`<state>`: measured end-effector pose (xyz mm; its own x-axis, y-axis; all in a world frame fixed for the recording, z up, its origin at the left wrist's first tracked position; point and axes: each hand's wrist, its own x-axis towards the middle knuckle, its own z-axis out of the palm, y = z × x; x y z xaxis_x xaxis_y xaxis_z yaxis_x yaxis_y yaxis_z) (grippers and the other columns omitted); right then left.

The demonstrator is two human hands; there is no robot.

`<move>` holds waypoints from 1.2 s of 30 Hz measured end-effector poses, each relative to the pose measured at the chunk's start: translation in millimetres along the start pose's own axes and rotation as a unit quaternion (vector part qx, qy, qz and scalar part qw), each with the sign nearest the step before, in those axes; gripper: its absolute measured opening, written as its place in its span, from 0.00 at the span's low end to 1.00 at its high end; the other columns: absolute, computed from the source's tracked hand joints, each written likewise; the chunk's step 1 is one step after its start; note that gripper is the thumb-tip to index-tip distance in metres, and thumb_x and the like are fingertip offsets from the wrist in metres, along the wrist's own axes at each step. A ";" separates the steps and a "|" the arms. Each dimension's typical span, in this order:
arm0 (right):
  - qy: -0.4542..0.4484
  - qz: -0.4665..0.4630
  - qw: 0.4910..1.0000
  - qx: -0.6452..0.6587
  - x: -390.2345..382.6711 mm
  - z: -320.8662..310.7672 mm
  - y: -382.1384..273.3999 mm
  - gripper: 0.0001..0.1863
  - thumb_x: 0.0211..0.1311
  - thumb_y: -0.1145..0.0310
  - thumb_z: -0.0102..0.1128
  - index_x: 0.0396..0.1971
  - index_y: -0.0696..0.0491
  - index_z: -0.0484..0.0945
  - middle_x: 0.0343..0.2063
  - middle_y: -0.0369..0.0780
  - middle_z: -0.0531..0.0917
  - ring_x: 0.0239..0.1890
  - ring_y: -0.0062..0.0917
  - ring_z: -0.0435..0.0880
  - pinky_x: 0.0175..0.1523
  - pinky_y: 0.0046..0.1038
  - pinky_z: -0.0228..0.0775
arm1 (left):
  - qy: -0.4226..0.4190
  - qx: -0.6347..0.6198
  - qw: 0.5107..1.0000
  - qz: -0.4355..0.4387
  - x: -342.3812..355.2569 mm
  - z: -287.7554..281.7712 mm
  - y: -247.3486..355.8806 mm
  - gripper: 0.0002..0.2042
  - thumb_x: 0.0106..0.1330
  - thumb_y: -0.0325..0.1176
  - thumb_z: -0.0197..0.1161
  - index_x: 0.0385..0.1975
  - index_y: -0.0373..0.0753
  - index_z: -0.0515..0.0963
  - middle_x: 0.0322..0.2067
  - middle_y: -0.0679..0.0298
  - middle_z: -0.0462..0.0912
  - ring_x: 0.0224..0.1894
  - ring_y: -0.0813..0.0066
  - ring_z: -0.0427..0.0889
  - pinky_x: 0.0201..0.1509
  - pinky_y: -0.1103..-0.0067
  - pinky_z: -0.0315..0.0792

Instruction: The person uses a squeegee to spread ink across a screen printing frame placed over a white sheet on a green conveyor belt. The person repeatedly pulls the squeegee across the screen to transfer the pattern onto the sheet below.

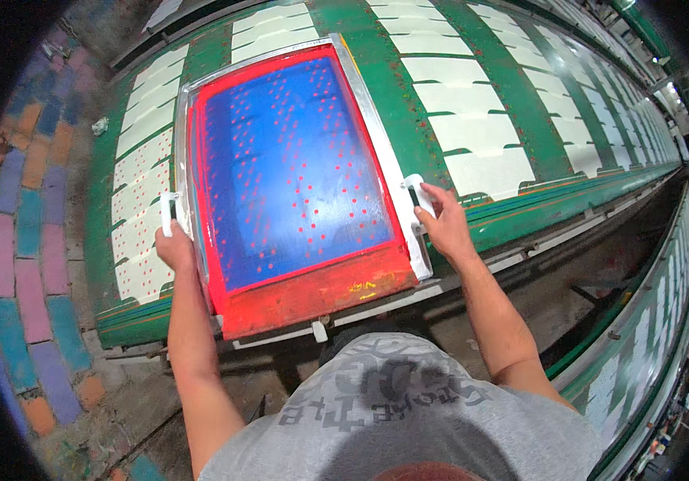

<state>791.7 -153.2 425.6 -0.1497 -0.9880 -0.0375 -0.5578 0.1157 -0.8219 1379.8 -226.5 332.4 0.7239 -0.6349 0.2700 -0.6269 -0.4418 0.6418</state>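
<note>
A silk-screen frame (pixel 296 168) with a blue mesh dotted in red and a red ink-smeared border lies over the green printing table (pixel 477 88). My left hand (pixel 174 247) grips the white handle (pixel 168 205) on the frame's left side. My right hand (pixel 445 226) is closed on the white handle (pixel 413 187) at its right side, index finger lying near the handle's top. White fabric pieces (pixel 140 216) printed with red dots show left of the frame; plain white pieces (pixel 469 120) lie in rows to the right.
A second long table (pixel 633 369) with pale pieces runs along the lower right, past a dark gap. A brick strip (pixel 36 264) painted pink, blue and orange is at left. A metal rail (pixel 537 247) edges the near side of the green table.
</note>
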 end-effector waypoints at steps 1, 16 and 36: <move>-0.015 0.016 0.999 0.036 1.8 1.4 0.1 0.28 0.63 0.67 0.75 0.64 0.54 0.82 0.58 0.52 0.84 0.62 0.41 0.83 0.68 0.38 0.74 | 0.000 0.000 1.000 0.006 0.8 -1.0 -3.0 0.18 0.72 0.43 0.67 0.45 0.31 0.85 0.39 0.42 0.90 0.43 0.40 0.89 0.52 0.53 0.79; -0.050 0.036 0.998 0.033 4.5 -13.0 -54.0 0.24 0.65 0.67 0.73 0.61 0.55 0.85 0.60 0.50 0.85 0.64 0.38 0.83 0.72 0.36 0.71 | -0.056 -0.021 0.997 -0.039 4.0 -4.3 -14.3 0.18 0.75 0.42 0.67 0.41 0.29 0.85 0.36 0.46 0.89 0.40 0.50 0.88 0.50 0.57 0.78; -0.034 0.011 0.999 -0.032 113.2 -252.5 101.2 0.23 0.65 0.61 0.73 0.60 0.49 0.86 0.55 0.52 0.83 0.54 0.43 0.86 0.63 0.39 0.79 | -0.071 -0.253 0.960 -0.093 -171.0 62.0 256.7 0.13 0.78 0.34 0.65 0.42 0.27 0.85 0.29 0.66 0.83 0.29 0.78 0.78 0.34 0.72 0.73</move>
<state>512.2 -227.6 481.6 -0.1087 -0.9895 -0.0956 -0.6063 0.1422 -0.7824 1077.3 -270.6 406.5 0.7409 -0.6704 0.0398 -0.2438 -0.2133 0.9461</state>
